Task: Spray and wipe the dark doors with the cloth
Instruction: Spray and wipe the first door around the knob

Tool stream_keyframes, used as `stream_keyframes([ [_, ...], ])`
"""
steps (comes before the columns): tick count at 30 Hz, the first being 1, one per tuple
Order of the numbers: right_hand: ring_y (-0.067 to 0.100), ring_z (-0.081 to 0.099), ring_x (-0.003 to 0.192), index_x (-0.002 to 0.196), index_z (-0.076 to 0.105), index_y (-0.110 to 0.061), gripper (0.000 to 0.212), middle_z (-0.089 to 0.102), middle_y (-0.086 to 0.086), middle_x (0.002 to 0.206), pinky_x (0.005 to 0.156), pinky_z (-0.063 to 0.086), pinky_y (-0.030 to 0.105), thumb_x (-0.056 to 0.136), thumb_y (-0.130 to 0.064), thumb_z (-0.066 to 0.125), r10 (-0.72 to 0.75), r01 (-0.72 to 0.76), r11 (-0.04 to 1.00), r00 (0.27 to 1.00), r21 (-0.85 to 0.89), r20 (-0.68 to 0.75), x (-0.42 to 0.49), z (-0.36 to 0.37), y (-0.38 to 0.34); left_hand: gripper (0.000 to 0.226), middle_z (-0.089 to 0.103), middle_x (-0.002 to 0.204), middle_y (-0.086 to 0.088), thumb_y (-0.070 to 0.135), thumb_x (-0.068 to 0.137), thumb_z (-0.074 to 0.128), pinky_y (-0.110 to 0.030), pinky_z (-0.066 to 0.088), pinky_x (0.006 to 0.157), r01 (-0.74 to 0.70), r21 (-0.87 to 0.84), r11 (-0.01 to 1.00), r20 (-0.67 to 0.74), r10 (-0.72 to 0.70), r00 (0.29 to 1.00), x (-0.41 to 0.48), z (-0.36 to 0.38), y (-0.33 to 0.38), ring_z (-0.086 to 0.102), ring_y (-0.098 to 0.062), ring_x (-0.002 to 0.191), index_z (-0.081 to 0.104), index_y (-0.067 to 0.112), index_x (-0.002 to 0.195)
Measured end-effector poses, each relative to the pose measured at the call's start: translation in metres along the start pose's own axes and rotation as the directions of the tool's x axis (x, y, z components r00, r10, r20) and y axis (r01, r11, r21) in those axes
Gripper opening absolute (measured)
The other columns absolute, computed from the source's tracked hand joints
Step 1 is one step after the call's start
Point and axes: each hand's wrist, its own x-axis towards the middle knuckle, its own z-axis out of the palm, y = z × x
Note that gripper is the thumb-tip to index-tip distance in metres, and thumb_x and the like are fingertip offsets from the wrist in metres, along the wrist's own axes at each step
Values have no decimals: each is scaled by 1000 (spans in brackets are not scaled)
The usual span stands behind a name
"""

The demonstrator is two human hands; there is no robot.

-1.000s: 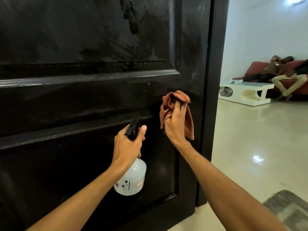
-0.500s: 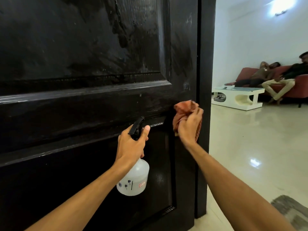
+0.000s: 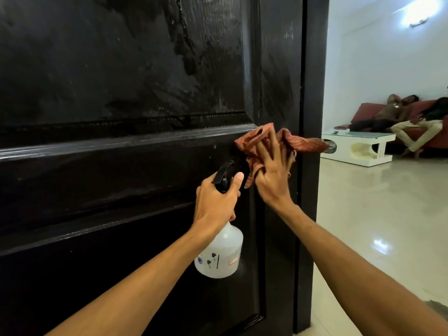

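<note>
Dark door (image 3: 121, 81): fills the left and middle of the view, glossy black, panelled, with wet streaks and smears across the upper panel. Horizontal moulding across the middle, catching light. Door edge at the right, next to the opening into a bright room.

Cloth (image 3: 257, 144): reddish-brown, crumpled, pressed flat against the door just below the right end of the moulding, close to the door edge. One loose corner trailing right, past the edge.

Right hand (image 3: 274, 173): spread over the cloth, fingers (image 3: 265, 147) mostly straight and splayed, palm toward the door, pressing the fabric to the wood; thumb tucked into a lower fold of the cloth.

Left hand (image 3: 215, 202): just left of and below the right hand, wrapped round the neck of a spray bottle (image 3: 221, 253). Thumb up beside the black trigger head (image 3: 224, 175). Bottle body white and translucent, hanging below the fist, small printed marks and a label on its side, near the door but contact not clear.

Farther right, through the opening: pale shiny floor (image 3: 375, 214), a low white table (image 3: 356, 146), a red sofa (image 3: 368, 112) with two people lounging on it, a lit wall lamp (image 3: 419, 10) high up. Corner of a grey mat (image 3: 436, 309) at the near right.
</note>
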Motion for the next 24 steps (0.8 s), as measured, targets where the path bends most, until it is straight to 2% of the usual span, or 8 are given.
stream_keyframes([
  [3, 34, 0, 157, 153, 44, -32, 58, 5, -2, 171, 122, 4, 66, 95, -24, 41, 377, -358, 919, 920, 165, -104, 10, -2, -12, 29, 74, 83, -9, 42, 100, 63, -22, 52, 46, 3, 13, 1000, -48, -2, 999, -3, -15, -2, 55, -12, 41, 67, 13, 93],
  [8, 38, 7, 155, 147, 51, -30, 59, 12, 3, 170, 120, -5, 67, 89, -26, 47, -151, 160, 983, 984, -88, 94, -12, 14, -56, 32, 72, 82, -15, 38, 100, 64, -22, 49, 43, 0, -2, 1000, -126, 0, 992, -11, -44, -4, 52, -12, 40, 66, 7, 91],
  [10, 34, 11, 155, 150, 48, -28, 62, 14, 2, 170, 120, 3, 69, 89, -23, 44, 153, -155, 988, 986, -18, -73, 3, 2, -42, 30, 72, 84, -13, 39, 99, 63, -21, 50, 44, 1, 18, 1000, -123, 2, 992, -16, -53, -2, 53, -13, 41, 66, 10, 93],
  [12, 41, 18, 151, 148, 50, -25, 60, 16, 6, 169, 118, 11, 70, 89, -20, 41, 470, -459, 882, 872, 106, -136, 10, 1, -56, 31, 71, 82, -18, 38, 99, 64, -22, 50, 44, -2, 28, 1000, -148, 6, 989, -19, -64, -2, 53, -14, 41, 66, 8, 94],
  [15, 47, 20, 146, 140, 56, -24, 55, 18, 11, 167, 120, 10, 67, 86, -17, 48, 86, -86, 996, 996, -14, 2, -12, 23, -102, 30, 69, 81, -21, 37, 98, 66, -26, 49, 43, -8, 4, 1000, -211, 8, 978, -26, -85, -1, 52, -15, 41, 66, 8, 91],
  [17, 39, 10, 154, 148, 50, -30, 59, 12, 3, 170, 125, 5, 57, 91, -15, 51, -102, 100, 994, 993, 39, 59, -19, 26, -109, 29, 71, 83, -15, 38, 97, 67, -28, 50, 43, -12, -23, 1000, -231, 6, 973, -34, -97, 0, 52, -17, 42, 66, 10, 90],
  [21, 46, 21, 147, 147, 52, -33, 59, 12, 3, 170, 116, 9, 72, 90, -16, 53, 321, -312, 946, 938, 87, -129, -10, 36, -154, 24, 69, 81, -16, 34, 98, 66, -25, 47, 43, -8, -26, 1000, -293, -1, 956, -50, -136, 1, 51, -14, 42, 68, 11, 91],
  [24, 46, 32, 137, 146, 53, -36, 63, 16, 7, 170, 116, 8, 73, 84, -22, 56, -187, 188, 978, 982, -86, 27, -34, 56, -193, 20, 69, 79, -15, 34, 97, 67, -28, 47, 43, -7, 40, 999, -363, 21, 932, -65, -168, -3, 51, -17, 42, 68, 15, 91],
])
